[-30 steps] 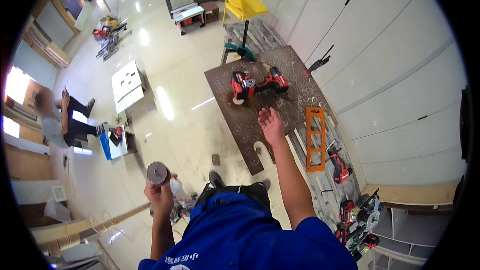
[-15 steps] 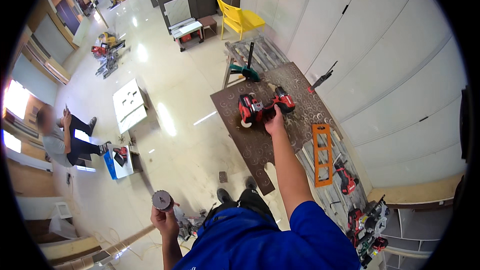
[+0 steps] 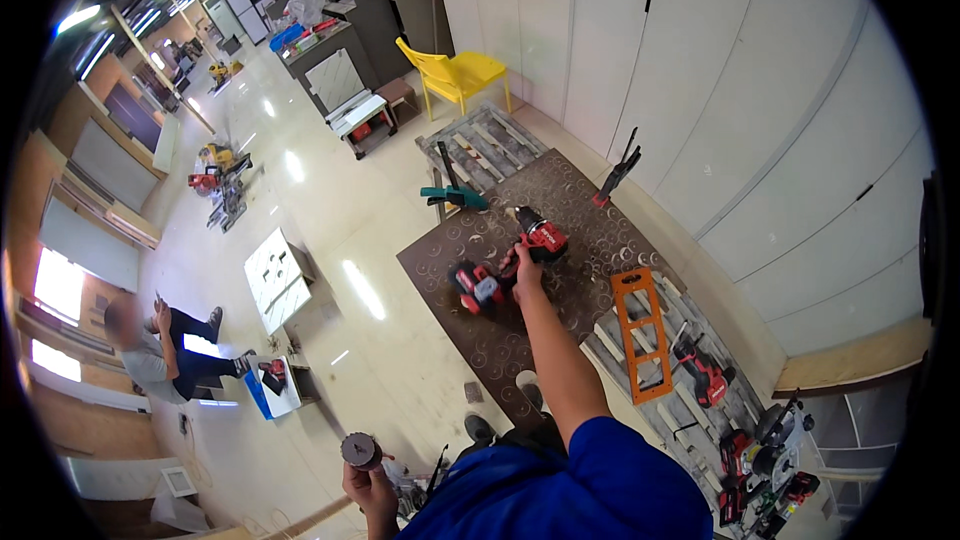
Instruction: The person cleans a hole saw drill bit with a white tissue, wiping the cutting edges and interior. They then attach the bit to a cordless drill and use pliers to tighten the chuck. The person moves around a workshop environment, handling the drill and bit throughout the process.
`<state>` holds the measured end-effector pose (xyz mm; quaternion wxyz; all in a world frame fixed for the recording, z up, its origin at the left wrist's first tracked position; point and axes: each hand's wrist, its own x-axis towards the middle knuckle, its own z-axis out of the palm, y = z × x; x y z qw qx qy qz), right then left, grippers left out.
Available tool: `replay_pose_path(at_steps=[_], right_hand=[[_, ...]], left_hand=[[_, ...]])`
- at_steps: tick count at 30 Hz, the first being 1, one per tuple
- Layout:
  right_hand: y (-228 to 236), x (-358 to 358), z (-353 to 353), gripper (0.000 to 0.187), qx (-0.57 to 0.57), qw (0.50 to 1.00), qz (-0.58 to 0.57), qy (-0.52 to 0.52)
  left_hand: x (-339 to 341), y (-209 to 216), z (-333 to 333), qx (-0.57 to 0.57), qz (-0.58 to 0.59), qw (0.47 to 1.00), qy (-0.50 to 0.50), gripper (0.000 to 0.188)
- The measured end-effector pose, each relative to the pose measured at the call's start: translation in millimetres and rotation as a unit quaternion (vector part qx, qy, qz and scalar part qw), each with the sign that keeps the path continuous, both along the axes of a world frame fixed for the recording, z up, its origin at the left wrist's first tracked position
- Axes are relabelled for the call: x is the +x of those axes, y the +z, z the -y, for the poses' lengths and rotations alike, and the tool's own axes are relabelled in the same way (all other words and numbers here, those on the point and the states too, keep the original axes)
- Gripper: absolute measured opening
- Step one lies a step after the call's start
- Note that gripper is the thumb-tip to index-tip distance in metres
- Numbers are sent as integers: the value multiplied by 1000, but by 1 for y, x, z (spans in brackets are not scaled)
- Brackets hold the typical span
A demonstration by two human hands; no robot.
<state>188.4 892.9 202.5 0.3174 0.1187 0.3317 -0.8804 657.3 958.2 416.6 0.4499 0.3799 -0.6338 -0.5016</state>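
My right hand point(image 3: 528, 272) is closed round the handle of a red and black cordless drill point(image 3: 543, 237). Its bulky battery end is blurred, and the drill is over a dark brown board point(image 3: 430, 260) marked with many round cuts and rings. Whether it touches the board I cannot tell. Low on the left, away from the board, my left hand point(image 3: 372, 492) grips a grey, cup-shaped hole saw point(image 3: 361, 451) with its round face up. A green clamp point(image 3: 457, 197) sits at the board's far left edge, and a dark bar clamp point(image 3: 618, 178) at its far right.
Slatted pallets under the board carry an orange template point(image 3: 642, 335), a red power tool point(image 3: 705, 372) and several more tools point(image 3: 765, 460). A yellow chair point(image 3: 455, 73) stands beyond. At left a seated person point(image 3: 160, 350) is near a small white table point(image 3: 280, 398). White cabinets point(image 3: 740, 90) line the right.
The view has turned and shifted. The drill's battery end now looks smeared by motion, with my right hand still on the handle. My left hand still holds the hole saw, now nearer my body.
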Motion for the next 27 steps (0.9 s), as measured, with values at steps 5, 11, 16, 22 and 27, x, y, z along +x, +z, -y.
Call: replay_pose_path(at_steps=[5,11,16,22,27], right_hand=[[83,28,-67,38,-27,981,-153,116],[145,68,-169,62,-151,936,-232,218],[163,136,-246,60,-108,922,-269,257],[220,223,-332,50,59,926,-270,257],[239,310,-411,39,483,818,-231,210]], left_hand=[[-8,-8,-6,19,30,999,-20,31],[-14,-23,10,33,39,997,-59,35],[-27,0,20,50,20,991,-119,27],[-42,-49,68,-84,203,921,-322,17],[-80,-43,32,-134,79,864,-479,26]])
